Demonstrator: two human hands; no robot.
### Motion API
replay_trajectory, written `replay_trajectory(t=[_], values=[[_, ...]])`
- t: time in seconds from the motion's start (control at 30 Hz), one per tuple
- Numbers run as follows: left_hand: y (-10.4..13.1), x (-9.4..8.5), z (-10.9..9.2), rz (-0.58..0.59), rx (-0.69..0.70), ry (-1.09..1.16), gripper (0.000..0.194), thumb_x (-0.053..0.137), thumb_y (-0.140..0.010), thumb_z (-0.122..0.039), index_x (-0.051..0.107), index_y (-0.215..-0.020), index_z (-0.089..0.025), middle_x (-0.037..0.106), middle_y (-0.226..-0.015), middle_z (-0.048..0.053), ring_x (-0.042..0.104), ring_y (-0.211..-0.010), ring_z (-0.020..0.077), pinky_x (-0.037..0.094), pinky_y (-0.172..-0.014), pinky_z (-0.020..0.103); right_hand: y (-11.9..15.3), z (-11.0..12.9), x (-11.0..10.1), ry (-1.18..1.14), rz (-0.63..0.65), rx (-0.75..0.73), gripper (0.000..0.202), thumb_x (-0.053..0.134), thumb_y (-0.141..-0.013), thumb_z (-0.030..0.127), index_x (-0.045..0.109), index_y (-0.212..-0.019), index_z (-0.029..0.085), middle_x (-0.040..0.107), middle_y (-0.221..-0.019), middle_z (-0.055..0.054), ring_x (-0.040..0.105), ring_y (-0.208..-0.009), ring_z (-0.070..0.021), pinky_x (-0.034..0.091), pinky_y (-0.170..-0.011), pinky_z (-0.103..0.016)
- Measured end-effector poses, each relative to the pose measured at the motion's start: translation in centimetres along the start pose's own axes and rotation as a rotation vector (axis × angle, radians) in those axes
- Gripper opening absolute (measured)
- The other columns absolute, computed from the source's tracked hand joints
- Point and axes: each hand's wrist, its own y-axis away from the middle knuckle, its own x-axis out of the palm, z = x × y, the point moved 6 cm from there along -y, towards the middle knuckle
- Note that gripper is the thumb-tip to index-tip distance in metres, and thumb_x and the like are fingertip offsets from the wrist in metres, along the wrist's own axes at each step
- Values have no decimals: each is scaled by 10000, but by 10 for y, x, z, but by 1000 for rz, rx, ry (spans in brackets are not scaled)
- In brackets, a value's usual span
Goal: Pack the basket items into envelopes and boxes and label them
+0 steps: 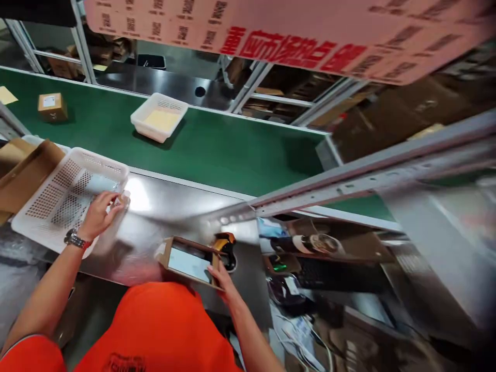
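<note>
My left hand (99, 214) is over the right rim of a white perforated plastic basket (42, 206), its thumb and fingers pinched on a small whitish see-through piece (125, 198); its exact kind is unclear. In my right hand (221, 278) is the right end of an open cardboard box (167, 253), close to my body. A flat pale bluish-white item (189, 264) lies inside that box. Just behind the box's right end stands a yellow and black handheld scanner (225, 245), partly hidden.
Beyond the steel table (163, 201) runs a green conveyor belt (232, 150) carrying a white basket (155, 135) with yellow paper and a small carton (52, 107). A metal rail (349, 175) slants across the right. A pink printed sheet (248, 20) hangs overhead.
</note>
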Motion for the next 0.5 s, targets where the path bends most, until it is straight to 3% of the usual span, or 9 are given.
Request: replay_trajectory(t=[0.07, 0.13, 0.2, 0.23, 0.3, 0.37, 0.5], values=[[11, 32, -68, 130, 180, 80, 322, 557, -1105, -390, 666, -1381, -265, 733, -1283, 95, 690, -1186, 270, 571, -1054, 426, -1, -1, 1, -86, 22, 36, 818, 898, -561, 580, 735, -1303, 278, 804, -1217, -87, 763, -1165, -351, 590, -1085, -496], [29, 82, -133, 301, 319, 73, 300, 581, -1108, -350, 679, -1386, -291, 743, -1263, 78, 701, -1142, 252, 575, -990, 382, 1, -1, -1, -134, 47, 31, 796, 891, -574, 559, 728, -1297, 269, 799, -1261, -91, 743, -1220, -351, 568, -1109, -482], [43, 137, -180, 421, 414, -19, 271, 662, -1077, -329, 710, -1340, -284, 755, -1183, 71, 704, -1058, 249, 563, -901, 359, 3, -2, -1, -189, 110, 28, 756, 843, -627, 571, 722, -1300, 248, 805, -1265, -113, 735, -1255, -371, 565, -1097, -483], [47, 162, -194, 463, 431, -85, 246, 681, -1066, -313, 728, -1303, -267, 756, -1155, 77, 701, -1052, 256, 557, -888, 364, 5, -3, -1, -213, 142, 34, 750, 817, -644, 585, 720, -1301, 236, 811, -1251, -126, 737, -1257, -382, 569, -1081, -488], [52, 199, -205, 514, 412, -202, 173, 682, -1057, -263, 758, -1209, -230, 755, -1133, 95, 698, -1074, 274, 558, -900, 385, 7, -5, 0, -256, 184, 36, 767, 779, -659, 616, 707, -1318, 232, 814, -1238, -138, 743, -1251, -388, 575, -1065, -497], [54, 214, -199, 485, 354, -252, 172, 692, -1037, -222, 758, -1196, -212, 750, -1178, 114, 695, -1120, 288, 569, -940, 407, 7, -5, 1, -290, 198, 15, 804, 784, -652, 627, 677, -1357, 254, 802, -1271, -124, 744, -1253, -369, 569, -1082, -493], [73, 196, -163, 175, 139, -207, 439, 683, -1043, -320, 632, -1460, -192, 691, -1388, 188, 668, -1272, 330, 572, -1073, 481, 0, -2, 2, -279, 169, -39, 921, 889, -610, 618, 606, -1421, 286, 743, -1372, -106, 726, -1265, -324, 548, -1122, -475]])
